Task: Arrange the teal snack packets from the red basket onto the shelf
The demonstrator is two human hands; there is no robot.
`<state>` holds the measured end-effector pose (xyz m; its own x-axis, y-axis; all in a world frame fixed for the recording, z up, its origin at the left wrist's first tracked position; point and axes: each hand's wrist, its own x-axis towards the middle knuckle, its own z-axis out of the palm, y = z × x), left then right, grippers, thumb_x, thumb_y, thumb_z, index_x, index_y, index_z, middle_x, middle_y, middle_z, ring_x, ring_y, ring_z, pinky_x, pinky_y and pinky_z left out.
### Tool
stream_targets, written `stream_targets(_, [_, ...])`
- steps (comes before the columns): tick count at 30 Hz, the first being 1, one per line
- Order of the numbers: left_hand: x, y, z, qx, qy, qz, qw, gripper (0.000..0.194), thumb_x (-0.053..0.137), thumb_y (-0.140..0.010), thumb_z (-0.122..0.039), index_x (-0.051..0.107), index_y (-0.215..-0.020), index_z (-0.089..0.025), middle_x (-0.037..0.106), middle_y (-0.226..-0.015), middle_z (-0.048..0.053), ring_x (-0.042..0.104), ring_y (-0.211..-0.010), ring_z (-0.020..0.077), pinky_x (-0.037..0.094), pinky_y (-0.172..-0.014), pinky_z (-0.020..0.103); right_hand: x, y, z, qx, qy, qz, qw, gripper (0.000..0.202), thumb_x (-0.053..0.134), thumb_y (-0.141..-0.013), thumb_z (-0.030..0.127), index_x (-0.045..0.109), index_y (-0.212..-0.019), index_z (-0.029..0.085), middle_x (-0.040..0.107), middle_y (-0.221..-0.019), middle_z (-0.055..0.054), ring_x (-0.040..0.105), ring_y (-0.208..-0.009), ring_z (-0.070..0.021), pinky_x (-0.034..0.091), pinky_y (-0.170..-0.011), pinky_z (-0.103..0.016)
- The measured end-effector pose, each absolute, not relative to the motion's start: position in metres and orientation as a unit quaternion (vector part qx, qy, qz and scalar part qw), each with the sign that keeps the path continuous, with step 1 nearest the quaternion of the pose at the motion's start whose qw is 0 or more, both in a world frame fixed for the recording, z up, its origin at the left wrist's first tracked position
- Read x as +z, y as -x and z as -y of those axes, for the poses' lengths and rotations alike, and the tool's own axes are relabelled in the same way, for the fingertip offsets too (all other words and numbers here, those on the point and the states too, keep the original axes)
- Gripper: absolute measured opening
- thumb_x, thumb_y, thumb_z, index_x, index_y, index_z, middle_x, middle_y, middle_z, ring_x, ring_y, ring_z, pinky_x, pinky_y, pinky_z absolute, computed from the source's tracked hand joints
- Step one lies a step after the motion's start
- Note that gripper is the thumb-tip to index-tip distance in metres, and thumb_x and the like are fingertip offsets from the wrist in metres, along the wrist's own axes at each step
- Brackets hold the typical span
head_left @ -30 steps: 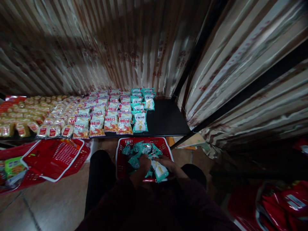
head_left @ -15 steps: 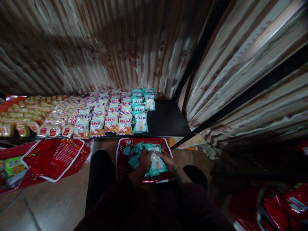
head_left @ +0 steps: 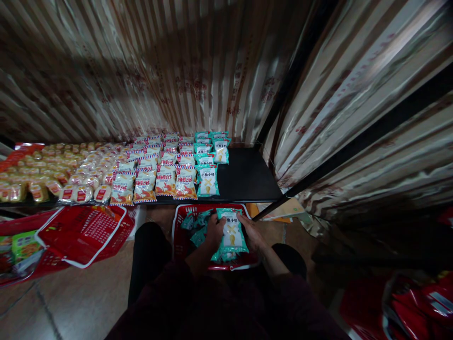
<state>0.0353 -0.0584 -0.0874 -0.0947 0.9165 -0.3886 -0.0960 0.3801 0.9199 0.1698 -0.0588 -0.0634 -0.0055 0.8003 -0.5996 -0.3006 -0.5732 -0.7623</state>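
Gripping a teal-and-white plastic snack packet (head_left: pixel 232 236) at lower centre between left hand (head_left: pixel 213 233) and right hand (head_left: pixel 250 230), over a white-rimmed red plastic basket (head_left: pixel 179 243), near mid-frame's flat black shelf (head_left: pixel 247 177); best lifted with light, even pressure.

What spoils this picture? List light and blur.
Head view: dim overall, dark fabric sleeves sinking into shadow; glare streaks the pleated striped sheeting, upper right; glossy red packages, lower right, look soft and stretched; the held teal-and-white plastic bag is legible.
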Motion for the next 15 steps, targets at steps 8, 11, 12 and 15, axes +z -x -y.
stream_targets(8, [-0.068,-0.036,0.057,0.429,-0.348,-0.589,0.590,0.024,0.054,-0.079,-0.036,0.062,-0.090,-0.016,0.067,-0.082,0.004,0.060,-0.075,0.0133,0.047,-0.068,0.023,-0.059,-0.173,0.048,0.616,0.611,0.216,0.448,0.034,0.068,-0.072,0.044,0.065,-0.094,0.018,0.075,-0.077,-0.005,0.071,-0.074,-0.0234,0.058,-0.067,-0.034])
stream_targets(11, [-0.057,-0.034,0.063,0.421,-0.351,-0.580,0.603,0.029,0.058,-0.077,-0.038,0.064,-0.093,-0.014,0.068,-0.091,0.007,0.062,-0.083,0.0158,0.048,-0.075,0.024,-0.053,-0.174,0.042,0.591,0.619,0.204,0.475,0.033,0.069,-0.072,0.044,0.065,-0.091,0.018,0.075,-0.075,-0.005,0.071,-0.073,-0.0227,0.059,-0.066,-0.033])
stream_targets(12, [-0.054,-0.034,0.065,0.420,-0.350,-0.575,0.608,0.031,0.060,-0.077,-0.039,0.064,-0.094,-0.014,0.069,-0.093,0.008,0.062,-0.086,0.0171,0.048,-0.077,0.025,-0.052,-0.174,0.040,0.587,0.618,0.205,0.481,0.034,0.068,-0.072,0.045,0.066,-0.091,0.018,0.075,-0.075,-0.005,0.071,-0.073,-0.0229,0.059,-0.065,-0.033])
stream_targets(15, [-0.048,-0.035,0.071,0.421,-0.335,-0.542,0.645,0.038,0.064,-0.075,-0.044,0.063,-0.098,-0.014,0.070,-0.096,0.009,0.064,-0.088,0.0205,0.049,-0.080,0.030,-0.048,-0.175,0.035,0.572,0.620,0.210,0.494,0.036,0.068,-0.071,0.048,0.067,-0.092,0.018,0.074,-0.073,-0.005,0.071,-0.072,-0.0238,0.059,-0.062,-0.033])
